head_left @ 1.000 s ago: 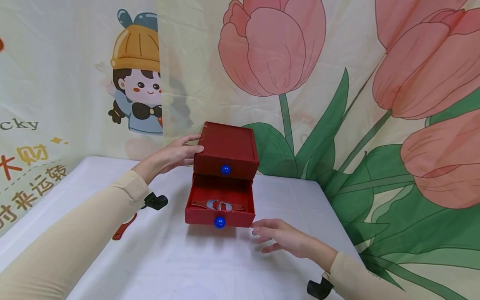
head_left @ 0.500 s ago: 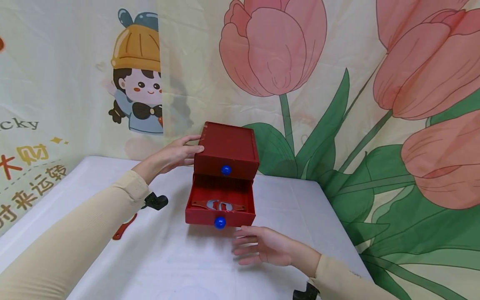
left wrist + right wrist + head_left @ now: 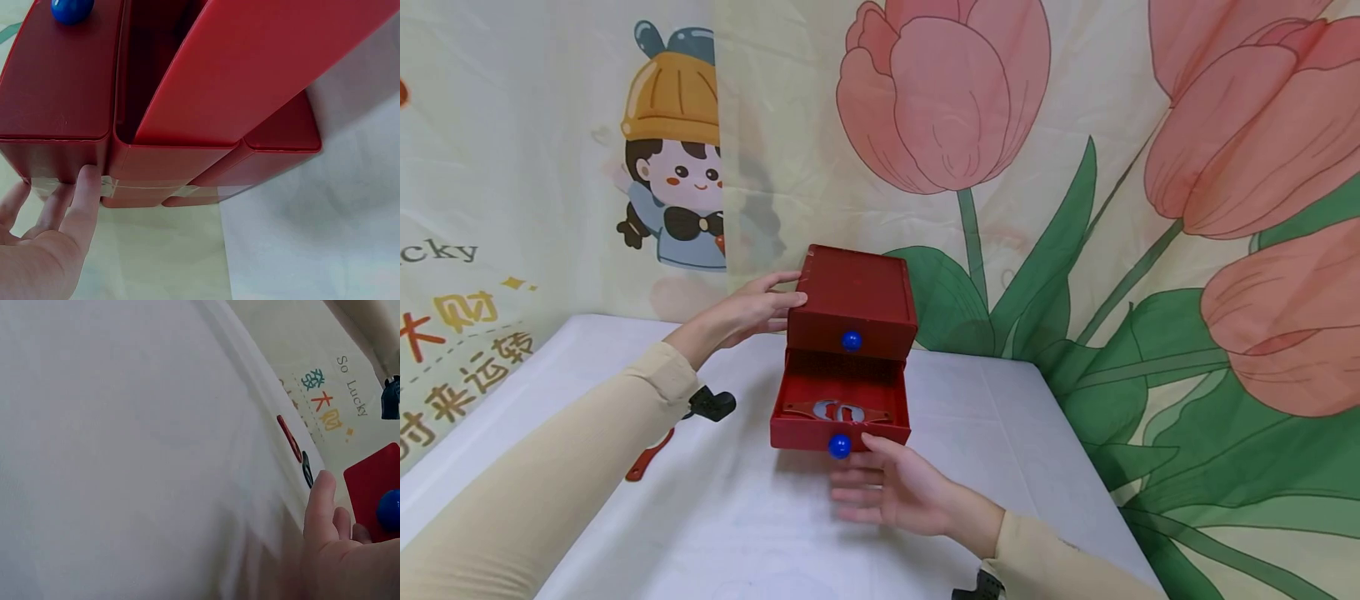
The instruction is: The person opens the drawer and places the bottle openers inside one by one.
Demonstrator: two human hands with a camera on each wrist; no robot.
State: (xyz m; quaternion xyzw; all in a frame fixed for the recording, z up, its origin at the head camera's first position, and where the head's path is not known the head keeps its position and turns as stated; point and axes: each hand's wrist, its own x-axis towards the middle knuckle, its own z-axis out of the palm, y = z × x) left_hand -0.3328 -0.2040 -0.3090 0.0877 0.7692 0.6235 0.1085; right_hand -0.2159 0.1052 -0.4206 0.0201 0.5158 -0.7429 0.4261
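Touching the red cabinet (image 3: 852,287) with released left fingers (image 3: 85,203), I hold my right fingers (image 3: 861,496), also released, near the pulled-out drawer (image 3: 805,434) and its blue knob (image 3: 839,447).

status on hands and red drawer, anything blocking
Left hand against red cabinet. Right hand near blue knob, not gripping. Drawer out, greyish item inside; only that hand in front.
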